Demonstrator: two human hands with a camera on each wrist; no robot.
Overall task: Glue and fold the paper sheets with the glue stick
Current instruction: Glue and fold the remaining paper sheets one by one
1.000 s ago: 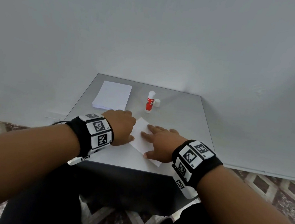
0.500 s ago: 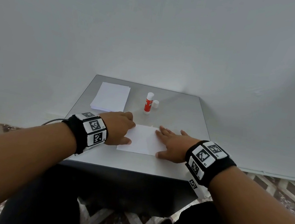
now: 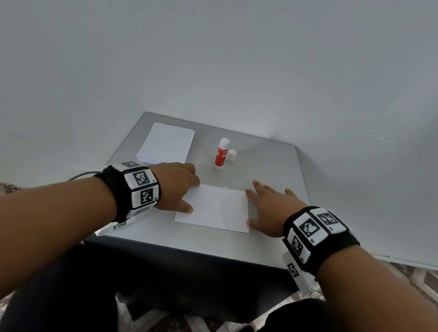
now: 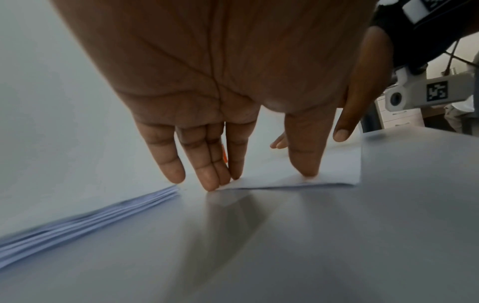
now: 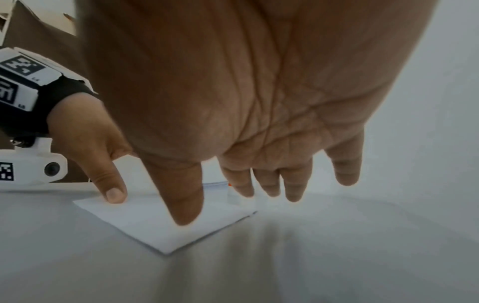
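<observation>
A folded white paper sheet [image 3: 214, 206] lies flat near the front of the grey table [image 3: 272, 172]. My left hand [image 3: 179, 188] rests on its left edge with straight fingers; the left wrist view shows the fingertips [image 4: 210, 184] and thumb pressing the sheet [image 4: 334, 170] down. My right hand [image 3: 267, 210] lies flat at the sheet's right edge, fingers spread, the thumb hovering over the paper [image 5: 145, 221]. A red and white glue stick [image 3: 221, 157] stands uncapped behind the sheet, its white cap [image 3: 232, 155] beside it.
A stack of white paper sheets [image 3: 166, 144] lies at the back left of the table, its edge close to my left fingers [image 4: 77, 221]. White walls close in behind and to the right. Patterned floor shows beside the table.
The sheet turned from slanted to square with the table's front edge. Both hands slid apart along it, the left to its left edge and the right to its right edge.
</observation>
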